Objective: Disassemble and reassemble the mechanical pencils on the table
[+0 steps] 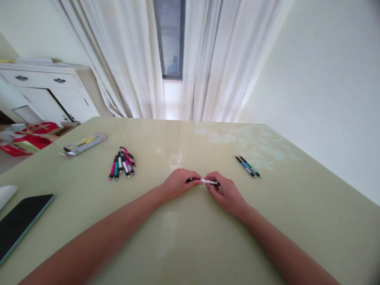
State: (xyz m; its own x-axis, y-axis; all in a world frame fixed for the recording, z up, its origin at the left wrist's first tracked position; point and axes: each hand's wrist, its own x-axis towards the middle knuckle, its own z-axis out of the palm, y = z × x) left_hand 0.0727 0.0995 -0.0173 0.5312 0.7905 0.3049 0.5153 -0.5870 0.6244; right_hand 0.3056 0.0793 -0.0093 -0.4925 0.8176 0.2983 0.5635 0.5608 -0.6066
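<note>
Left hand (pixel 179 184) and right hand (pixel 225 192) gripping one pen (pixel 203 181) at a table (pixel 178 253).

The pen is white in the middle with black towards its ends, and lies roughly level, crosswise, around the middle of the table from left to right. The left hand has its thumb and fingers closed on the left part of the pen; the right hand pinches the right part. A short white stretch shows in the gap between the two hands, which are close but apart. Both forearms are bare and reach in from the near edge.

To the right of the hands, and a little farther off, a blue pen (pixel 245 166) and a green pen (pixel 250 166) lie side by side on a slant, the green one on the right. To the left of the hands is a pile of pens (pixel 122 163), overlapping, in pink, teal, white and purple with black parts. Beyond it, farther left, lies a grey box (pixel 86 145) with yellow on top. At the near left is a dark, flat tablet (pixel 23 219).

The table is pale green and glossy, with a whitish leaf pattern (pixel 252 138) at the far right. Past its far edge hang white curtains (pixel 130 51), with a narrow window (pixel 170 39) between them. At the far left stand a white cabinet (pixel 41 75) and red bags (pixel 29 138); a plain wall (pixel 332 79) runs along the right.
</note>
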